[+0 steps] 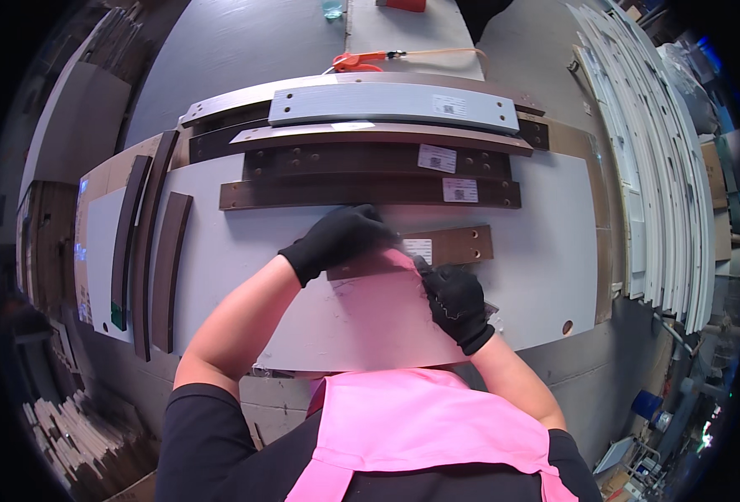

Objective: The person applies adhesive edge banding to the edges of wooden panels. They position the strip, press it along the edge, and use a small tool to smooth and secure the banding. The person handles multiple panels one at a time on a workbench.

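Gloves hide both hands' fingers, and a pink cloth (382,289) lying over the near end of the short brown board (437,249) covers part of it, so the board's left end cannot be made out. What the right hand (454,301) pinches is too small and dark to tell; a thin edge shows just beside its knuckles.

The left hand (341,237) reaches in from the lower left, forearm bare, palm down, fingers curled narrow and pressing on the board's left part. The right hand sits just right of the pink cloth, fist-like, fingers closed tight at the board's lower edge.

The short board is dark brown, flat on the pale grey surface (546,276), with two drilled holes near its right end and a white label (418,248) near the middle. It lies just in front of longer dark brown boards (370,194), which lie in a row behind it, each with its own white label. More dark strips (169,268) lie well apart to the left.
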### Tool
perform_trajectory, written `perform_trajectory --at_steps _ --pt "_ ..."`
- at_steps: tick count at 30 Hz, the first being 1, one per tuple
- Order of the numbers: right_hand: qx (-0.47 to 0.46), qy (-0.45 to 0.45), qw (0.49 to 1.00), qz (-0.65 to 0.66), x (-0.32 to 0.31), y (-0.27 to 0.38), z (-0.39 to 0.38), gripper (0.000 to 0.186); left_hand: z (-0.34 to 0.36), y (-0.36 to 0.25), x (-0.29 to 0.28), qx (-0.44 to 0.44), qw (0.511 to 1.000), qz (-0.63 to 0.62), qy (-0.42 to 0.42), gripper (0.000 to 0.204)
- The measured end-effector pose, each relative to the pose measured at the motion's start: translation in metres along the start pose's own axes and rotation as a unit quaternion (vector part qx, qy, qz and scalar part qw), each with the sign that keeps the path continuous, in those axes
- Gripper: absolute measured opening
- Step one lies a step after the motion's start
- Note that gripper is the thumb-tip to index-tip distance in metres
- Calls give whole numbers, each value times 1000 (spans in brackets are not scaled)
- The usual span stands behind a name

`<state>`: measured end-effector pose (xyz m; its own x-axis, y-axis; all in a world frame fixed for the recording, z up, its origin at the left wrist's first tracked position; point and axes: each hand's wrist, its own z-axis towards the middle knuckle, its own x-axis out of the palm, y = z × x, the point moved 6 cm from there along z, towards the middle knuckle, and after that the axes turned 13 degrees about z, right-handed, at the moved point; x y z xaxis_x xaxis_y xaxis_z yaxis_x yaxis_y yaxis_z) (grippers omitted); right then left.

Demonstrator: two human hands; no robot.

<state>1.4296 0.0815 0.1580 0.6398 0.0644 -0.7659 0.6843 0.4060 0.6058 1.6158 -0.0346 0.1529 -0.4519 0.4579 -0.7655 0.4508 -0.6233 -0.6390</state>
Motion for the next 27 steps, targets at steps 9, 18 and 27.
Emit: perform_trajectory --at_steps 9,18,27 --pt "4 21 1000 7 8 28 11 51 7 14 5 -114 977 -148 108 24" --pt "-91 -23 992 87 50 86 49 43 6 1 -7 -22 997 -23 68 21" --pt "-27 134 887 441 44 72 16 45 7 15 4 -46 995 -26 83 21"
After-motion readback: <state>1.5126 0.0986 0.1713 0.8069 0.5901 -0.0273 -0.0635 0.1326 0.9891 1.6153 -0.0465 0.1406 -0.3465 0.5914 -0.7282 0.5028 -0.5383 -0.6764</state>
